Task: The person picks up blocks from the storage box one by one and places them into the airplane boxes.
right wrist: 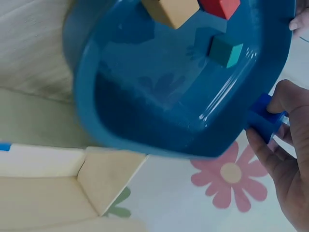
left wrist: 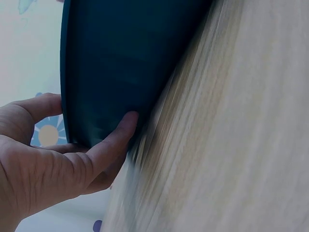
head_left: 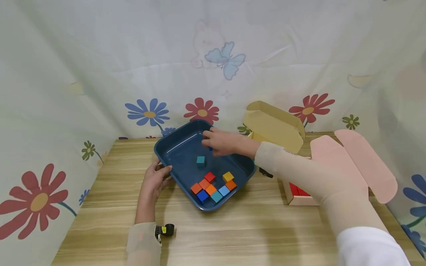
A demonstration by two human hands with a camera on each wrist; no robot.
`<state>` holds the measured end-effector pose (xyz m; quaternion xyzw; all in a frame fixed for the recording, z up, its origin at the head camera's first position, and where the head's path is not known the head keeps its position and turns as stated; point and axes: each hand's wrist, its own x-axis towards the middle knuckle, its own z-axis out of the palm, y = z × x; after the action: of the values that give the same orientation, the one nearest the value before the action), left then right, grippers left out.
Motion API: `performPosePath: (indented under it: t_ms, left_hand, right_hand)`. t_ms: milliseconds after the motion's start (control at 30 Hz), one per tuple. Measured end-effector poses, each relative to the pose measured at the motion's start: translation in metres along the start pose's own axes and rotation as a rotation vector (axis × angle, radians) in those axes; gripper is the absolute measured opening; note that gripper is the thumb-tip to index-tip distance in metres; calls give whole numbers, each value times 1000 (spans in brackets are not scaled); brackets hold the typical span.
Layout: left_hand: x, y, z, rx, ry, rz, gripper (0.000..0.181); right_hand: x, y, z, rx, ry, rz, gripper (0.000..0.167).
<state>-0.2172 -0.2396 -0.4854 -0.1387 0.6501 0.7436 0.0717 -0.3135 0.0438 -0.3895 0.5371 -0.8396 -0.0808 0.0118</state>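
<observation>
A dark blue tray [head_left: 181, 153] stands at an angle on the wooden table. My left hand [head_left: 155, 180] grips its left side, with the thumb at the rim and the other fingers against the outer wall in the left wrist view. Over the tray's far right part, my right hand [head_left: 219, 143] pinches a dark blue block [right wrist: 263, 118], mostly hidden in the head view. A teal block [head_left: 200, 162] lies alone mid-tray. Several blocks cluster at the near corner, among them a red block [head_left: 209, 177], a yellow block [head_left: 228, 176] and another blue block [head_left: 202, 195].
Behind the right forearm stands an open yellow box [head_left: 273, 127]. An open pink box [head_left: 336, 159] with red contents [head_left: 297, 190] is at the right, partly covered by the right arm. A printed curtain [head_left: 216, 85] borders the back and sides of the table [head_left: 233, 236].
</observation>
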Motion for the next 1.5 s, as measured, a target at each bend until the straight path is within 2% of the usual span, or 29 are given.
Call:
performPosePath:
  t_ms: [333,600,833,1000,1167,1333,1500]
  left_hand:
    - [0,0,-1,4,0,0,75]
    - [0,3,-1,13,-7,8,75]
    - [3,5,-1,7,-14,20,75]
    - [3,2,-1,21,-9,-2,74]
    - [2,0,-1,20,-15,0,73]
    - [1,0,-3,15,-15,3,73]
    - [1,0,-3,18,-20,11,73]
  right_hand:
    - [-30,14,-2,-154,101,-62,14]
    - [-56,18,-6,-230,174,-113,14]
    - [-72,25,-9,-260,164,-84,10]
    - [-84,33,-5,-239,158,-123,11]
    - [-94,43,-1,-152,114,-124,15]
    - [-99,51,0,-24,-19,-22,12]
    - [-103,53,0,137,-161,122,11]
